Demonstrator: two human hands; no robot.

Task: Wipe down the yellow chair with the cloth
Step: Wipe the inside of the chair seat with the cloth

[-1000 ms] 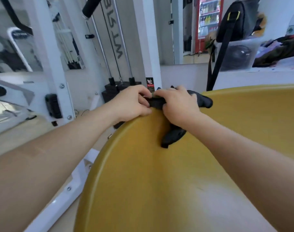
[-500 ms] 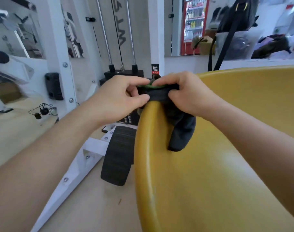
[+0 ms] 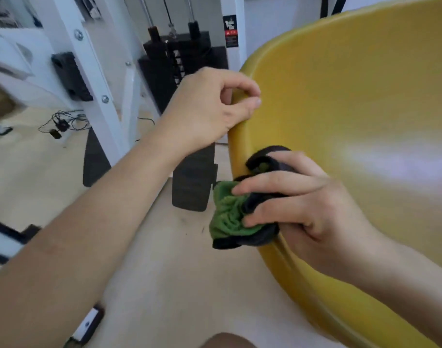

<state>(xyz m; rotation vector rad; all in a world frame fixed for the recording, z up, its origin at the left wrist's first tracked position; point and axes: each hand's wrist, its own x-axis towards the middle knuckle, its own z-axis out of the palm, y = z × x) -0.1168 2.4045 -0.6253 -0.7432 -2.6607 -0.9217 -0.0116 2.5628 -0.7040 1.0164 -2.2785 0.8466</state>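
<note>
Gripping the bunched green-and-black cloth (image 3: 236, 217) with the right hand (image 3: 297, 209), fingers curled shut around it, pressed against the near left rim of the yellow chair (image 3: 353, 101). Farther along that rim, left hand (image 3: 209, 109) pinching the edge between thumb and curled fingers, apparently touching it. Beyond, to the left, a white machine frame (image 3: 94, 79) and black weight stack (image 3: 179, 59) on pale floor (image 3: 164, 285).
</note>
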